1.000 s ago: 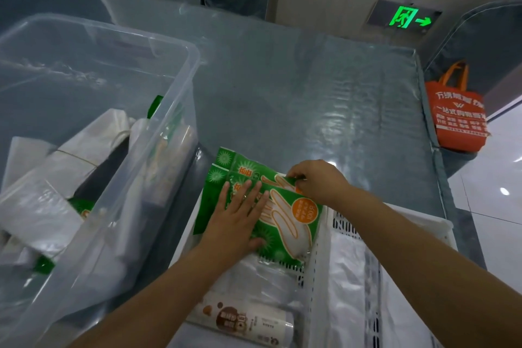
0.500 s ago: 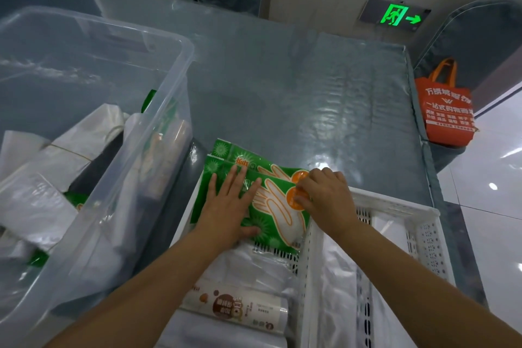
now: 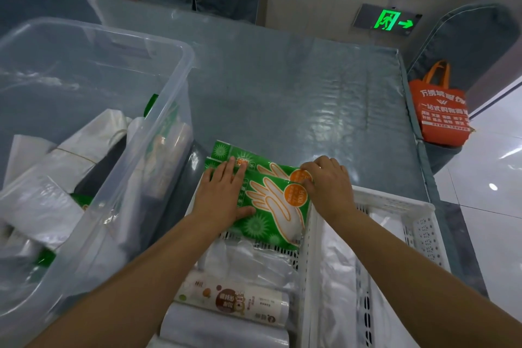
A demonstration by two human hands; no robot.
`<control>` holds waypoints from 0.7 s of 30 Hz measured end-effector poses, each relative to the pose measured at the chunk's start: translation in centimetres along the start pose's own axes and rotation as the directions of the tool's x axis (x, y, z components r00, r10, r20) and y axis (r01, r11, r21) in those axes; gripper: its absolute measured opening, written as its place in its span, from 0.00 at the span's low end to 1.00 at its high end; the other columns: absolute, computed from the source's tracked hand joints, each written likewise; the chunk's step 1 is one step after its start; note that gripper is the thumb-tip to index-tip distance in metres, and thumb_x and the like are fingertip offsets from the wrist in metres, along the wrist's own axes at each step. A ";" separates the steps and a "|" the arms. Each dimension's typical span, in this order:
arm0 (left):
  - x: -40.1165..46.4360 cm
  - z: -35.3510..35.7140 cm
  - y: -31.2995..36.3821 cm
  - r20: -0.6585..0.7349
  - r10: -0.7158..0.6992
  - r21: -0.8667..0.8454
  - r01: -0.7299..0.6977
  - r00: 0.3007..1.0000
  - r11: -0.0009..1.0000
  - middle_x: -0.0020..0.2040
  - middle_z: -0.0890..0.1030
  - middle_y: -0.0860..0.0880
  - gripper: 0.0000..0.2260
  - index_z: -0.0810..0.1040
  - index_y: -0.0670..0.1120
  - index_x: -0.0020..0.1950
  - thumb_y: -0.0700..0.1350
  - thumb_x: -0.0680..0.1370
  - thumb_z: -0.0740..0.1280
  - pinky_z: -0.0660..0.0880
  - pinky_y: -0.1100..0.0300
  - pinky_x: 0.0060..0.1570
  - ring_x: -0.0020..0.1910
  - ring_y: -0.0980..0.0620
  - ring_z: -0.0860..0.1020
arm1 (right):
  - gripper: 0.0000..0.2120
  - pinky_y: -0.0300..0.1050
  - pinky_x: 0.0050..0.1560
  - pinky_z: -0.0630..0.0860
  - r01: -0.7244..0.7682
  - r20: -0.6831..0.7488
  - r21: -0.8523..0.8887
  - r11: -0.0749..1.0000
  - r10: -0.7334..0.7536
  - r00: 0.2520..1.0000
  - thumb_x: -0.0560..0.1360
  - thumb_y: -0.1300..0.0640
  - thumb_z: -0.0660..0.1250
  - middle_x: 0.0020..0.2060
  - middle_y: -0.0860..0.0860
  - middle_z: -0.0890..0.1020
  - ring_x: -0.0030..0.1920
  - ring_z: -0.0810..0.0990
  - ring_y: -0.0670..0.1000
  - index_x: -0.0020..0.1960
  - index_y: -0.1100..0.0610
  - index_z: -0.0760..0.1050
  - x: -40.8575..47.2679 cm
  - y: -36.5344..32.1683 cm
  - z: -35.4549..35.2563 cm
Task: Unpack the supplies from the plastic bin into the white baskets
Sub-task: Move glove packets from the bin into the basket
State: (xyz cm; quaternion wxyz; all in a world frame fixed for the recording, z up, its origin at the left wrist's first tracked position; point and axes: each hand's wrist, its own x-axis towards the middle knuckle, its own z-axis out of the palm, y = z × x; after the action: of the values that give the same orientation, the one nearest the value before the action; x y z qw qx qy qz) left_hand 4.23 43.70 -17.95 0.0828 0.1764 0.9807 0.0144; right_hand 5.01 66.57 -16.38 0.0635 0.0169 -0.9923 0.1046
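Compared with half a second ago, the right hand [image 3: 329, 186] has slid a little farther onto the orange circle of the green glove packets [image 3: 268, 200], while the left hand [image 3: 223, 195] stays flat where it was, fingers spread and palm pressed on the packets' left half. The right hand's fingers are curled over the packets' right edge, pressing down; whether it pinches them cannot be told. At far left, the clear plastic bin [image 3: 180, 87] holds white bagged supplies [image 3: 70, 167] and stands just beside the left white basket [image 3: 306, 248]. The packets, two stacked with the lower one peeking out at the far end, lie across that basket's far end and overhang its far rim. Nearer the camera in the same basket lie clear plastic bags [image 3: 254, 260] and a labelled roll [image 3: 234, 299]. The right white basket [image 3: 423, 223] touches the left one and holds white plastic sheeting [image 3: 339, 277]. Everything rests on a blue-grey table [image 3: 296, 99] under glossy clear film, bare beyond the baskets up to its far edge. At right, past the table's edge, an orange tote bag [image 3: 440, 110] sits on a covered chair, above pale floor tiles [image 3: 494, 206]. A green exit sign [image 3: 388, 21] glows on the back wall.
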 end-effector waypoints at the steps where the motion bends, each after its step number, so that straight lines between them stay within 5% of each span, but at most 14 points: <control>1: -0.1 -0.4 0.1 -0.004 -0.016 -0.023 0.016 1.000 1.000 0.77 0.46 0.43 0.44 0.41 0.47 0.76 0.68 0.71 0.59 0.47 0.47 0.72 0.75 0.45 0.47 | 0.10 0.45 0.50 0.65 0.000 -0.012 0.017 1.000 0.000 1.000 0.74 0.55 0.65 0.49 0.51 0.78 0.50 0.73 0.52 0.55 0.53 0.77 -0.1 -0.2 -0.2; 6: -1.4 -5.1 1.0 -0.152 -0.017 -0.078 0.005 0.988 0.997 0.73 0.62 0.45 0.31 0.59 0.48 0.72 0.59 0.74 0.63 0.55 0.50 0.69 0.72 0.45 0.59 | 0.07 0.46 0.47 0.70 0.107 -0.095 0.128 0.986 -0.095 0.991 0.74 0.58 0.64 0.42 0.52 0.81 0.43 0.75 0.51 0.48 0.56 0.80 0.1 -2.8 -3.3; 10: -3.5 -10.9 1.3 -0.355 0.011 -0.069 -0.038 0.935 0.997 0.55 0.80 0.47 0.16 0.75 0.48 0.58 0.54 0.74 0.62 0.64 0.52 0.55 0.56 0.45 0.74 | 0.05 0.46 0.40 0.73 0.192 -0.233 0.236 0.953 -0.136 0.963 0.73 0.57 0.66 0.36 0.50 0.82 0.37 0.77 0.51 0.42 0.55 0.81 1.0 -6.1 -7.3; 13: -5.6 -15.0 0.2 -0.472 0.009 -0.088 -0.057 0.881 0.995 0.50 0.82 0.46 0.14 0.77 0.47 0.54 0.52 0.73 0.64 0.65 0.52 0.53 0.52 0.44 0.76 | 0.04 0.41 0.36 0.68 0.276 -0.345 0.227 0.934 -0.188 0.920 0.72 0.57 0.67 0.33 0.49 0.81 0.35 0.76 0.49 0.41 0.55 0.81 1.9 -9.6 -10.0; 21: -9.8 -18.8 -14.0 -0.430 -0.079 -0.032 0.072 0.899 0.997 0.53 0.81 0.49 0.14 0.75 0.50 0.58 0.53 0.77 0.59 0.67 0.54 0.51 0.52 0.47 0.75 | 0.03 0.41 0.37 0.71 0.424 -0.389 0.260 0.867 -0.308 0.868 0.71 0.58 0.68 0.33 0.50 0.82 0.36 0.77 0.49 0.40 0.55 0.81 5.2 -21.9 -12.9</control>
State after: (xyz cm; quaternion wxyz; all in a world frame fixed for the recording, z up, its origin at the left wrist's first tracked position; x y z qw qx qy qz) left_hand 5.31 27.19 1.33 -0.1343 0.1300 0.9807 0.0573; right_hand 2.48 47.79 1.33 0.2463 0.2001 -0.9120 0.2600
